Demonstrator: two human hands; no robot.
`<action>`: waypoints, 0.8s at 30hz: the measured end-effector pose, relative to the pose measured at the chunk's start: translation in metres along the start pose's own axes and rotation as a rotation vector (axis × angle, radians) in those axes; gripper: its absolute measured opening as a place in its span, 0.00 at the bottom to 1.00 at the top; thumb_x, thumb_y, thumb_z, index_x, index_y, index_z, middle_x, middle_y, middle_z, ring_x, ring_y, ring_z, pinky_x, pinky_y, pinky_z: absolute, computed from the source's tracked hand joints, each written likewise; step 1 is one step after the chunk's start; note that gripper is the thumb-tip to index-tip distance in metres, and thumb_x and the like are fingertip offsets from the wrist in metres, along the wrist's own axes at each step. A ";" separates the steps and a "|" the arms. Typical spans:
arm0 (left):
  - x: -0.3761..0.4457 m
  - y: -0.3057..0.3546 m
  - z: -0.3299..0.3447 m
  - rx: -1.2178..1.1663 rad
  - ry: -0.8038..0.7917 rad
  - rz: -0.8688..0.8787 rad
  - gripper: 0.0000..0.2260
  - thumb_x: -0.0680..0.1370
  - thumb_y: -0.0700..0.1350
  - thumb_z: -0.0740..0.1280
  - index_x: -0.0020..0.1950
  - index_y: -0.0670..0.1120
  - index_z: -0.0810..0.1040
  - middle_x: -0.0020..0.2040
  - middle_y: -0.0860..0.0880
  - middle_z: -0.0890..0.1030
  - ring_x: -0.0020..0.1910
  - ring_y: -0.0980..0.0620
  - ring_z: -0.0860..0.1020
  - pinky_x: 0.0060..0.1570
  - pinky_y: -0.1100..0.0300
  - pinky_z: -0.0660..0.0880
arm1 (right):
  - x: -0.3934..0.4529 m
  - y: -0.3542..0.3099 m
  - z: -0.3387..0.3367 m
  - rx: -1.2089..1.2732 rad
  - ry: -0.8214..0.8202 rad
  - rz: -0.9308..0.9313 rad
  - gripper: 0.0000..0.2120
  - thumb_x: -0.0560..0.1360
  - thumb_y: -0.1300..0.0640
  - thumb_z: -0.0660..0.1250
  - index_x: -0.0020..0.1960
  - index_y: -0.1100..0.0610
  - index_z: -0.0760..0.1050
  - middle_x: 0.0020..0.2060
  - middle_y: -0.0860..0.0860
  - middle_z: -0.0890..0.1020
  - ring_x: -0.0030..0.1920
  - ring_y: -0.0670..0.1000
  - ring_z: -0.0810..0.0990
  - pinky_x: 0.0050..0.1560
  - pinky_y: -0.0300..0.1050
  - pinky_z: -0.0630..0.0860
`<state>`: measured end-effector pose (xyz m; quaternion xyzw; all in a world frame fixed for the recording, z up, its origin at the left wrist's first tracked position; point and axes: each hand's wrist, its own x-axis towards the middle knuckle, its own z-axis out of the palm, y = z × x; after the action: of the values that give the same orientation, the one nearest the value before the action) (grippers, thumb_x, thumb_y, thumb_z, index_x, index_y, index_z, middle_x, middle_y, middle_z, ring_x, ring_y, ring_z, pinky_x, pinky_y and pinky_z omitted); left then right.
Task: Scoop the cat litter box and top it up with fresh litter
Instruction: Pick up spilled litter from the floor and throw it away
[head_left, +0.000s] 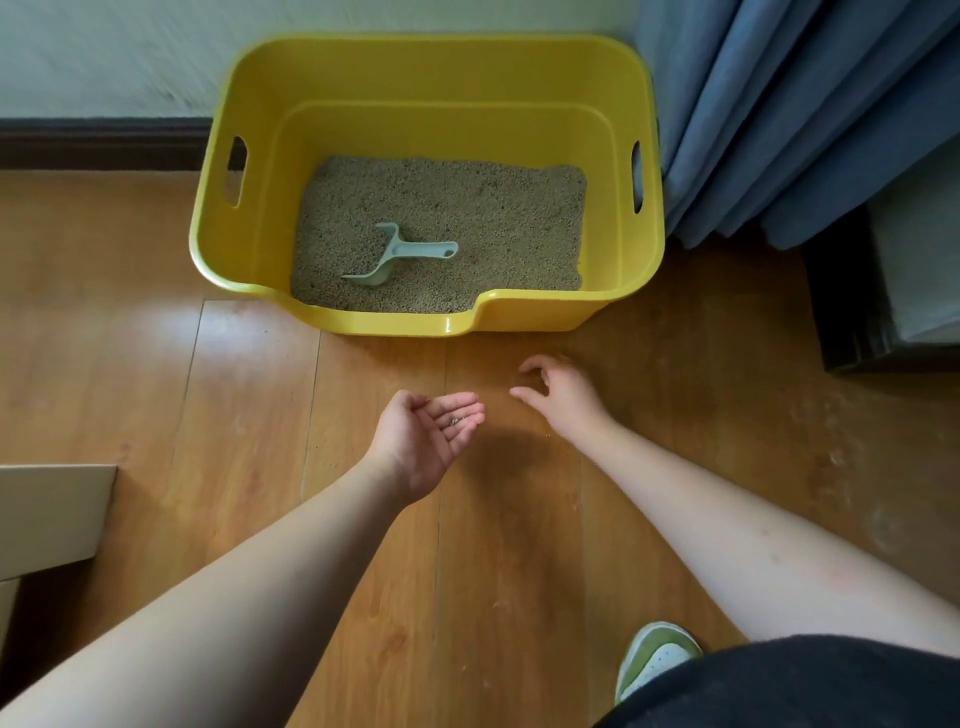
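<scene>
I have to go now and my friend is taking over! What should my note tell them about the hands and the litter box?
Left hand: palm up, cupped, carrying a few litter grains.
Right hand: fingers curled low over the floor, pinching toward stray grains; whether it holds any cannot be told.
Scoop lies on the litter inside the yellow litter box.
Done: some spilled grains gathered.
Left: tip the grains into the box. No fresh litter bag in view for topping up.

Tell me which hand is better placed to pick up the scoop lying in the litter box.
Probably the right hand: it is empty and nearer the scoop's handle, which points right. The left hand is palm up, cupping a few litter grains.
</scene>
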<state>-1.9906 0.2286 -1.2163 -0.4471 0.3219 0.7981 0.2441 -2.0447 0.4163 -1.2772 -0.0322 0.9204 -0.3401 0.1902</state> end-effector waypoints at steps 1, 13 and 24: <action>0.000 0.001 0.000 -0.019 0.004 0.004 0.25 0.82 0.47 0.47 0.52 0.33 0.79 0.47 0.36 0.84 0.49 0.42 0.82 0.55 0.55 0.77 | 0.002 0.001 0.003 -0.037 0.020 -0.009 0.14 0.72 0.53 0.73 0.55 0.58 0.78 0.50 0.55 0.79 0.51 0.55 0.76 0.46 0.40 0.65; -0.002 0.004 0.000 -0.033 0.015 0.008 0.25 0.82 0.46 0.46 0.53 0.31 0.79 0.49 0.34 0.83 0.51 0.40 0.82 0.56 0.53 0.77 | 0.012 -0.002 0.013 -0.049 0.120 0.028 0.06 0.74 0.56 0.70 0.47 0.59 0.81 0.47 0.56 0.82 0.49 0.57 0.79 0.50 0.48 0.72; 0.002 -0.007 0.001 0.037 0.026 -0.033 0.25 0.82 0.46 0.46 0.54 0.32 0.78 0.48 0.34 0.84 0.50 0.40 0.82 0.53 0.54 0.78 | -0.041 0.002 -0.026 1.437 0.103 0.683 0.11 0.83 0.57 0.55 0.42 0.55 0.66 0.28 0.48 0.61 0.28 0.46 0.57 0.30 0.41 0.55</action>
<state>-1.9874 0.2339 -1.2199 -0.4582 0.3326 0.7818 0.2611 -2.0165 0.4414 -1.2476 0.3980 0.4426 -0.7742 0.2155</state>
